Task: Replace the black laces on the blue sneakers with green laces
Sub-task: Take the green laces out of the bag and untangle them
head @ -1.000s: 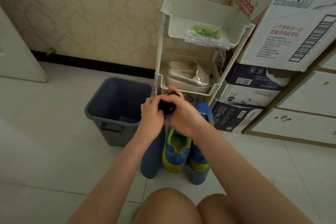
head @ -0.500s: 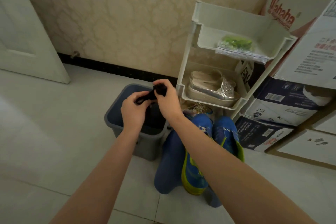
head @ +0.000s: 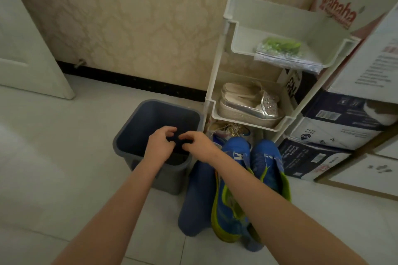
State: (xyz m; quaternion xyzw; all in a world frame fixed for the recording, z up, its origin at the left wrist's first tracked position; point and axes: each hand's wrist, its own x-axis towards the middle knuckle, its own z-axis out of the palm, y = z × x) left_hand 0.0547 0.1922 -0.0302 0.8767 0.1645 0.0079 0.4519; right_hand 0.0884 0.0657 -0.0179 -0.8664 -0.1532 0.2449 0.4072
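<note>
A person's left hand [head: 160, 146] and right hand [head: 200, 144] hover over a grey bin [head: 172, 176], fingers loosely curled and empty, beside 2 blue sneakers [head: 267, 165].

The left hand [head: 159, 146] and the right hand [head: 199, 146] are bare. Both forearms [head: 129, 189] are bare too, from just behind each hand down to the view's lower edge.

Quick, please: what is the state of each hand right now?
Left hand: open, fingers loosely curled above the grey-blue plastic bin, holding nothing visible.
Right hand: open, likewise empty.
</note>
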